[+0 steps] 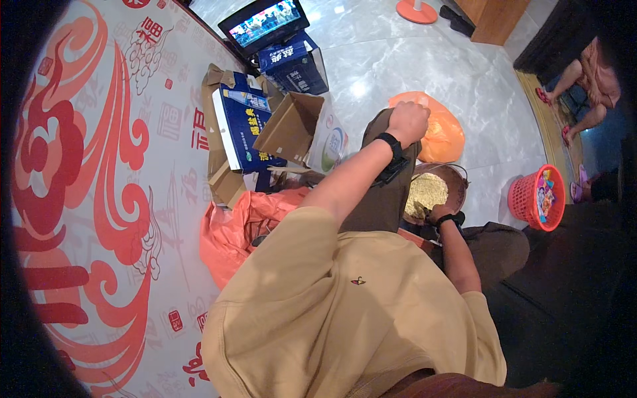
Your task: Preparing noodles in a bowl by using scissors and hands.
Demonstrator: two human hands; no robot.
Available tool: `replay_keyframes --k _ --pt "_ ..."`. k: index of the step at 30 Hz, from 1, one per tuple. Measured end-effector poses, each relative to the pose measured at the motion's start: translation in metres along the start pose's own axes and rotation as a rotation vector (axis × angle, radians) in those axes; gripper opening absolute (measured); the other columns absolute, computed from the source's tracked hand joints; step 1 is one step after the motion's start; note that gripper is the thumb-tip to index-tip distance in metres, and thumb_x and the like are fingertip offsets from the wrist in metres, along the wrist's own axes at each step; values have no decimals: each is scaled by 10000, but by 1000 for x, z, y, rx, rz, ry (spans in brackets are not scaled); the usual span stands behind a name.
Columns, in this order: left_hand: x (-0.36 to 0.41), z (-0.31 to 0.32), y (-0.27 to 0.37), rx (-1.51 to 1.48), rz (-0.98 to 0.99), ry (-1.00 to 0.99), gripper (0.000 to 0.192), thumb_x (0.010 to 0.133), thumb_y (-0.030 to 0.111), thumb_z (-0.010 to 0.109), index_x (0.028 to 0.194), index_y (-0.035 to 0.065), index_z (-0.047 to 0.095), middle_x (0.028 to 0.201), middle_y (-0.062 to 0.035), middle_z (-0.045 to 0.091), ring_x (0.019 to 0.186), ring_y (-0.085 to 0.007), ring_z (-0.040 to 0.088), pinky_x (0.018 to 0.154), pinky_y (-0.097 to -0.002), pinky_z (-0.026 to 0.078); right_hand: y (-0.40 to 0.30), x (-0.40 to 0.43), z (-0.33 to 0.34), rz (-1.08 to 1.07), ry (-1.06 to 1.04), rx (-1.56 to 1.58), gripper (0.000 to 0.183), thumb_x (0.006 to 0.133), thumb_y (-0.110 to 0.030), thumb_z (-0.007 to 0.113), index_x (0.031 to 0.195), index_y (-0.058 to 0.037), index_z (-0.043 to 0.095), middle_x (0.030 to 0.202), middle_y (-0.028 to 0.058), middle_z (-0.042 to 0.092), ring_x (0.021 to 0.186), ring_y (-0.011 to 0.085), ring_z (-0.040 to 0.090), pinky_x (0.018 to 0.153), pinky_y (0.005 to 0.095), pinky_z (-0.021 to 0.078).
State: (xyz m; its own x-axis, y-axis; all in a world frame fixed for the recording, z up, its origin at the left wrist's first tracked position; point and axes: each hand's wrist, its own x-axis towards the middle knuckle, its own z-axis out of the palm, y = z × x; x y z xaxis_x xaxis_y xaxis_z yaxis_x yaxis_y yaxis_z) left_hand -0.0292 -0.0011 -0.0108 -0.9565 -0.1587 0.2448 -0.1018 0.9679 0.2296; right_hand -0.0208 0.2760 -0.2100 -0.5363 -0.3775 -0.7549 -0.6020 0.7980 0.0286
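Note:
My left hand lies over my raised knee with its fingers curled down, beside an orange plastic bag. Its fingertips are hidden, so I cannot tell whether it holds anything. Below that bag is a brown round pot with a thin wire handle. Pale yellow, crumbly material covers much of its inside. At the pot's near rim, my right hand grips a dark tool that reaches into the yellow material. The tool's kind is not clear. Both wrists wear dark bands.
Opened cardboard boxes and a red plastic bag stand to my left. Beyond them a lit screen leans on a blue box. A red basket of wrapped items is at right, with a seated person farther off.

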Motion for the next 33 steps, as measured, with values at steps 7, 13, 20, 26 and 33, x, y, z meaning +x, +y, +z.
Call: replay_keyframes --k 7,13,20,26,33 --pt "0 1 1 19 7 20 138 767 149 538 731 98 661 700 -123 642 683 -276 633 640 -410 475 2 9 7 -5 -6 -14 390 789 -334 592 1051 -53 659 1111 163 632 1026 291 621 857 388 503" --pt "0 0 0 10 -1 6 136 769 155 545 743 96 665 703 -117 642 704 -274 633 657 -416 469 2 7 7 -10 -7 3 391 792 -334 581 1052 -52 658 1112 167 631 1028 298 618 865 392 499" --pt "-1 -2 -1 -2 -18 -34 145 785 196 562 775 95 666 730 -114 647 726 -270 634 681 -416 464 -7 -9 -9 -6 -31 -7 365 816 -285 531 1063 -46 654 1119 177 625 1035 301 614 886 388 487" --pt "1 -5 4 -6 -30 -43 169 784 240 588 792 90 667 748 -110 651 734 -264 636 685 -411 466 -1 2 3 4 -19 19 359 819 -273 523 1065 -44 651 1123 178 623 1043 298 611 883 389 486" --pt "0 -7 3 0 -39 -61 167 788 237 584 807 95 671 762 -103 657 744 -258 641 692 -401 471 -4 1 0 -7 -12 15 369 800 -293 553 1047 -39 658 1105 182 629 1030 298 617 869 389 492"
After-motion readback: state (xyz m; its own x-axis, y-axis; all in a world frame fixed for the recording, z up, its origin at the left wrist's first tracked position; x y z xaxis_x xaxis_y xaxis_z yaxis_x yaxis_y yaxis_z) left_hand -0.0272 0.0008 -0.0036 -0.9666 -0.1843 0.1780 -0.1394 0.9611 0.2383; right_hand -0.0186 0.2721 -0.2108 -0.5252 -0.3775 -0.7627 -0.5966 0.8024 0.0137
